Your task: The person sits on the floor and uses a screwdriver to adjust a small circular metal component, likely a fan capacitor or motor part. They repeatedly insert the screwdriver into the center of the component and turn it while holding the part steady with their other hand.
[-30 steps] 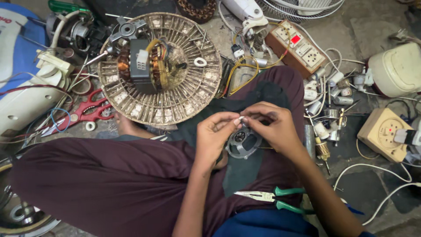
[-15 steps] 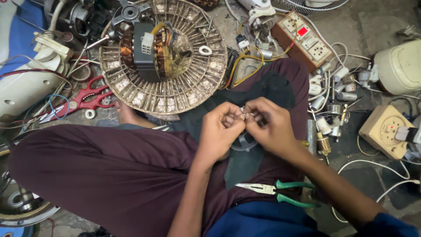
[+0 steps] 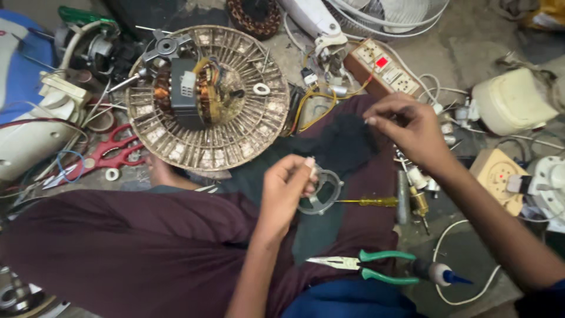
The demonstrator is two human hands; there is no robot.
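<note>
Seated repairer's left hand (image 3: 286,187), fingers pinched on a small pale piece just above the round metal motor bracket (image 3: 321,191) in the lap, w/ right hand (image 3: 407,131) raised up-right of bracket, fingertips pressed together on something too thin to make out; long-nose pliers (image 3: 365,266) lie below.

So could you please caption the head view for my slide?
Left hand pinches a small part over a ring; right hand lifted; pliers on lap.

I sit on the floor of a small fan-repair workshop. A fan grille with its bare motor (image 3: 206,97) lies before my knees. Right of it lies a power strip (image 3: 385,68); left, red scissors (image 3: 109,156); nearer me, green-handled pliers (image 3: 368,266).
</note>
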